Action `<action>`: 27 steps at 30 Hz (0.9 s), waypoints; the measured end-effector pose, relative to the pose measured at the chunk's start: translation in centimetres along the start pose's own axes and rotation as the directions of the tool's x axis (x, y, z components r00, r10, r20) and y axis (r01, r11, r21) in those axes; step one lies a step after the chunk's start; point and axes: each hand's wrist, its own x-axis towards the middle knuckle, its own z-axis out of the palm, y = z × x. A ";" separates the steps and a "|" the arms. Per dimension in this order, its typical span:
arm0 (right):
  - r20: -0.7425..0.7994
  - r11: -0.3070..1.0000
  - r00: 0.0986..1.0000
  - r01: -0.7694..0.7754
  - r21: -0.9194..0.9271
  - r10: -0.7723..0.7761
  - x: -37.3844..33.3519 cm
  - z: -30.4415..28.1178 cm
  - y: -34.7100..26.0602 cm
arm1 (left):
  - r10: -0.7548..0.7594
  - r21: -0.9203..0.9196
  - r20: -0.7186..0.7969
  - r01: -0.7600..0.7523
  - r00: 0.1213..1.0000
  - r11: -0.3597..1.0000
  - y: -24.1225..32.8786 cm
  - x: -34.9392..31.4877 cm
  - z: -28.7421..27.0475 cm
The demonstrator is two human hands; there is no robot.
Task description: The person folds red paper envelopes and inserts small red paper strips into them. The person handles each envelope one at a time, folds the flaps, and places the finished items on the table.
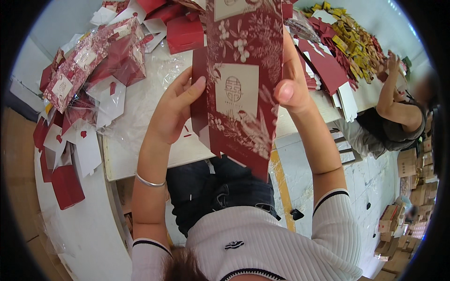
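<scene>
Between my two hands stands a dark red cardboard box [239,89] with a pale plant pattern and cream panels, held up over the table's near edge. Its plain red side flap hangs open along the left. My left hand [180,103] grips that left side, thumb laid along the edge. On the right edge, my right hand [291,86] presses its thumb to the front, while its fingers are partly hidden behind the box. The box's top runs out of the picture.
Finished-looking red boxes and white-lined flaps [105,70] lie heaped at the left, some in clear plastic. Flat red card pieces [323,68] are stacked at the right, near a pile of yellow packets [347,42]. A co-worker [398,107] sits beyond; brown cartons [407,164] stand behind.
</scene>
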 end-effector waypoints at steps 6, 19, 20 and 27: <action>-0.013 0.965 0.992 -0.125 -0.231 0.125 0.0 0.5 0.2 | -0.031 0.037 0.041 0.030 0.999 0.999 -1.1 -0.2 -0.9; 0.110 0.646 0.785 -0.411 -0.643 0.609 0.8 -3.4 0.8 | -0.029 0.101 0.057 0.024 0.998 0.995 0.7 -3.0 -1.8; 0.080 0.683 0.828 -0.400 -0.611 0.555 0.6 -3.5 0.9 | -0.067 0.178 -0.032 0.071 0.997 0.981 1.4 -2.8 -1.0; 0.426 0.337 0.905 0.406 -0.850 -0.016 -0.5 -2.1 -0.5 | -0.209 -0.390 -0.012 0.188 0.978 0.902 2.3 -0.9 -4.1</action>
